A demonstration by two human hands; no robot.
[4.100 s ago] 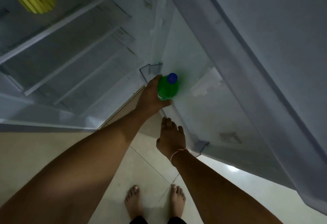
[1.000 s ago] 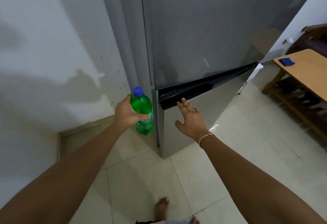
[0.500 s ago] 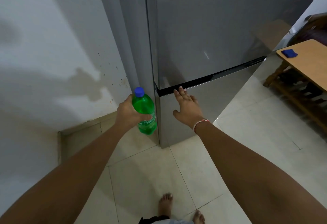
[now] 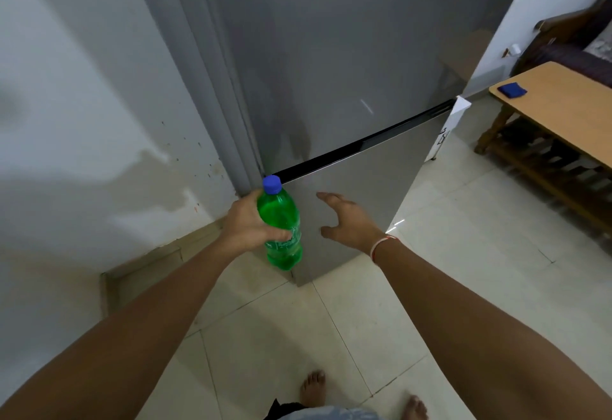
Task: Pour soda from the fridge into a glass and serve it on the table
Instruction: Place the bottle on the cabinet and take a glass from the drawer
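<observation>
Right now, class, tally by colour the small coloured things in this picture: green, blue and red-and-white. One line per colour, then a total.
Green: 1, the soda bottle
Blue: 2, the bottle cap and the blue cloth
Red-and-white: 1, the wrist band
Total: 4

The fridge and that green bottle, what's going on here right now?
A person stands barefoot in front of the closed fridge. Their left hand grips a green soda bottle with its blue cap on, held upright. Their right hand is open, fingers spread, in front of the lower door. A wooden table stands to the right with a small blue object on it. No glass is in view.
</observation>
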